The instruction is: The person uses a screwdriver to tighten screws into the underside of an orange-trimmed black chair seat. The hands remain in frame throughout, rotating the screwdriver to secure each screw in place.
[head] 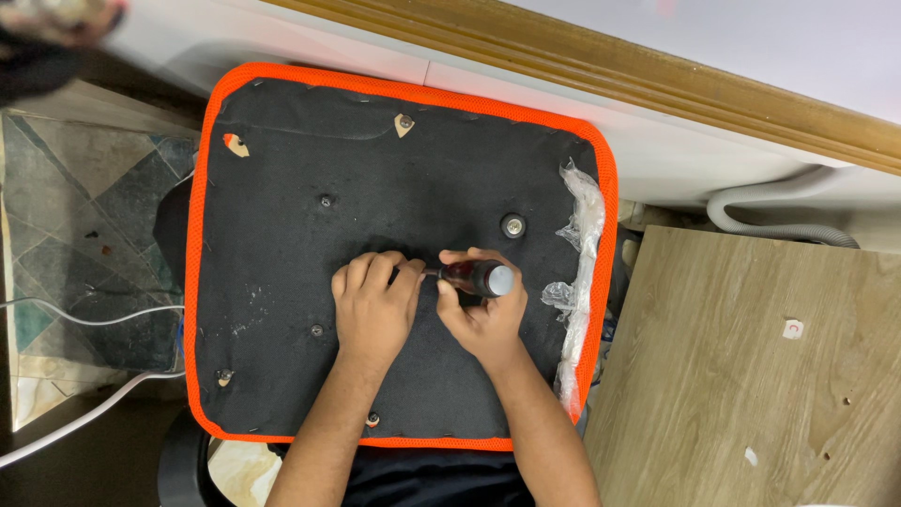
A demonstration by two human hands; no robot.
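Screwdriver (474,276) lies level across the middle of the black seat panel (282,235), its dark red handle clasped in your right hand (483,314). Your left hand (374,305) curls shut around the shaft near the tip; keep it pinched there so the tip stays seated. Loose plastic wrap (577,244) along the orange edging (404,89) and a bolt (512,225) sit near.

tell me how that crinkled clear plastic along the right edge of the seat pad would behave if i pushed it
The clear plastic looks thin and creased, so it would probably flop and crumple rather than slide whole. It seems very light. It appears tucked under the orange edge, so part may stay caught.
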